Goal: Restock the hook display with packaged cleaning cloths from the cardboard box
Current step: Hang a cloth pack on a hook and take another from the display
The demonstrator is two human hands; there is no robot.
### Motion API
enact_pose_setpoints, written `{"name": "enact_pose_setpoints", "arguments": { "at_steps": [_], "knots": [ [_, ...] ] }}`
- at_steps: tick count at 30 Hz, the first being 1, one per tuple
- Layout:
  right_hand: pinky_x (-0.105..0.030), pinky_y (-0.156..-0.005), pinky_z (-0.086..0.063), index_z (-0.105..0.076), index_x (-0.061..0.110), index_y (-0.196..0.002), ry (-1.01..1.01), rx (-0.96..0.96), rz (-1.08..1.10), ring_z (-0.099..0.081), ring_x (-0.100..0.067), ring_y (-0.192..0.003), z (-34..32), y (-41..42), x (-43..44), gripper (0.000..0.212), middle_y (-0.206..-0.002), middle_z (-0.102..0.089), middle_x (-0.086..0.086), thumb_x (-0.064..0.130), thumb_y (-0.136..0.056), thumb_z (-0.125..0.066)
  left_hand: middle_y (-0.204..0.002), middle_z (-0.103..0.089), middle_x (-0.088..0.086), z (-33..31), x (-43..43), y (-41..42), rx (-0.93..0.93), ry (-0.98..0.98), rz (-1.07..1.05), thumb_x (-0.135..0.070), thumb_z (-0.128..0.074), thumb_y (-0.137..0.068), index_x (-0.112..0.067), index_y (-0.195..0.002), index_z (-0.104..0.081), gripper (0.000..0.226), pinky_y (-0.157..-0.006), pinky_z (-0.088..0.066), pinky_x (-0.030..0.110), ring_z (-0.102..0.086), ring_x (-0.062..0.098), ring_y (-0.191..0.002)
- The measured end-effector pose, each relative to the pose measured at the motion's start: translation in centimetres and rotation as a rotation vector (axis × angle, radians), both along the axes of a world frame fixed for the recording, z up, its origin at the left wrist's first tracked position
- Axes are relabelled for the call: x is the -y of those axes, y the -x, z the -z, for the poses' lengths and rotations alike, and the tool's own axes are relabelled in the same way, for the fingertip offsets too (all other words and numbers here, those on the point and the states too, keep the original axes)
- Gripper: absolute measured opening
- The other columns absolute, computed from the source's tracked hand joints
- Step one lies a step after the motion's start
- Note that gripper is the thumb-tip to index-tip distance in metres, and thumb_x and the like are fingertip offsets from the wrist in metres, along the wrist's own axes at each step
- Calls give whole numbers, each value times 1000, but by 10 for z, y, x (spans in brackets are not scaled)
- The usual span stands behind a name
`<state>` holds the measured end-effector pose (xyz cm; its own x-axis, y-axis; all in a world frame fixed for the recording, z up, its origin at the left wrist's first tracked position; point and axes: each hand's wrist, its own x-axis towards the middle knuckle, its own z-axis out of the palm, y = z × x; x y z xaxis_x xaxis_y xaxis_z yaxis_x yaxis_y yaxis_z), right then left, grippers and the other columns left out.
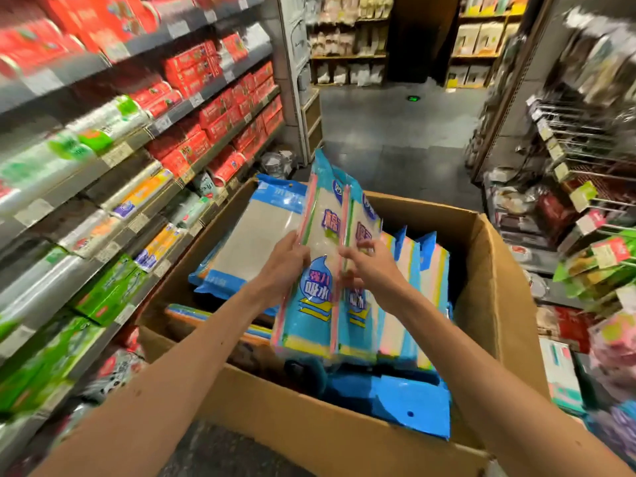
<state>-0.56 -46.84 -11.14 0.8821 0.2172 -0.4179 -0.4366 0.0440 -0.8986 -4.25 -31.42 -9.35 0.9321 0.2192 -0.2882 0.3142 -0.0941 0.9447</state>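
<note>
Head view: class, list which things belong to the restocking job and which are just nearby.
Job: blue plastic cleaning-cloth packs held by left hand and right hand; open brown cardboard box; wire hook display.
Nearby: red cartons on grey shelves; green packs; far wooden shelving.

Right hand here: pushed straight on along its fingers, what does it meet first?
The right hand points left into the upright cloth packs, which it seemingly pinches; the left hand grips their far side.

Our left hand (285, 266) and right hand (375, 270) were bare, and so were our forearms (165, 380) up to the frame's edge; each forearm bore a small dark mole.
</note>
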Motion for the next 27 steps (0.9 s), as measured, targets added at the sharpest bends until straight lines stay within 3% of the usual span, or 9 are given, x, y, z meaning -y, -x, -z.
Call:
{"name": "enact_pose_setpoints", "arguments": {
  "at_steps": [3,5,8,12,16,19,21,24,27],
  "knots": [
    [-37,-61,-62,-44,6,-136,38,38,-13,-53,-9,-41,-8,16,-22,37,-63,-44,-4,-2,-103,-31,-90,-65,15,3,-20,15,51,-15,-91,-8,-53,-91,-9,-95,-51,5,-66,-57,43,-67,24,-73],
    [-40,-64,-62,-47,8,-141,94,81,-77,-55,-9,-39,-19,35,-33,48,-53,-48,0,-7,-101,-24,-101,-71,11,2,-32,27,86,-38,-119,-28,-74,-87,-10,-108,-54,34,-73,-61,44,-73,24,-84],
    [-36,-54,-59,-61,18,-132,244,273,-136,-66,-16,-55,-33,63,-47,52,-69,-60,1,-5,-99,-29,-103,-72,2,-10,-44,44,172,-76,-112,-33,-88,-69,-14,-116,-53,62,-71,-61,35,-74,17,-87],
    [-23,-43,-49,-67,21,-122,305,376,-138,-65,-18,-90,-49,85,-59,46,-113,-63,-5,-1,-100,-35,-102,-71,0,-34,-72,60,202,-110,-18,-24,-89,-68,-23,-111,-51,57,-70,-62,34,-74,17,-85],
    [-19,-43,-46,-59,18,-115,283,457,118,-61,-21,-86,-64,94,-61,20,-105,-65,-11,12,-95,-60,-101,-71,-2,-63,-99,80,303,-111,82,-14,-85,-73,-33,-101,-50,48,-72,-62,36,-73,17,-85],
    [-17,-66,-50,-45,17,-125,319,508,309,-60,-16,-91,-80,101,-58,65,-110,-59,-6,41,-78,-81,-104,-73,4,-84,-118,97,329,-17,141,-13,-85,-72,-27,-113,-53,54,-71,-62,41,-74,24,-86],
    [-26,-79,-55,-46,15,-135,176,415,293,-64,-13,-96,-102,117,-55,85,-118,-62,-6,54,-68,-81,-103,-74,6,-99,-127,112,327,87,213,-16,-83,-72,-24,-118,-53,56,-68,-61,41,-74,28,-85],
    [-33,-68,-61,-75,17,-100,-155,352,116,-74,-16,-77,-127,151,-45,36,-91,-77,-5,44,-94,-52,-96,-77,4,-114,-132,139,318,159,361,-27,-79,-66,-26,-112,-55,52,-59,-59,32,-75,24,-78],
    [-30,-60,-59,-67,11,-107,-116,345,160,-73,-17,-70,-127,185,-35,27,-87,-77,-6,32,-90,-62,-99,-77,4,-113,-126,159,282,195,514,-34,-78,-65,-24,-115,-57,56,-59,-59,32,-75,23,-80]
  ]
}}
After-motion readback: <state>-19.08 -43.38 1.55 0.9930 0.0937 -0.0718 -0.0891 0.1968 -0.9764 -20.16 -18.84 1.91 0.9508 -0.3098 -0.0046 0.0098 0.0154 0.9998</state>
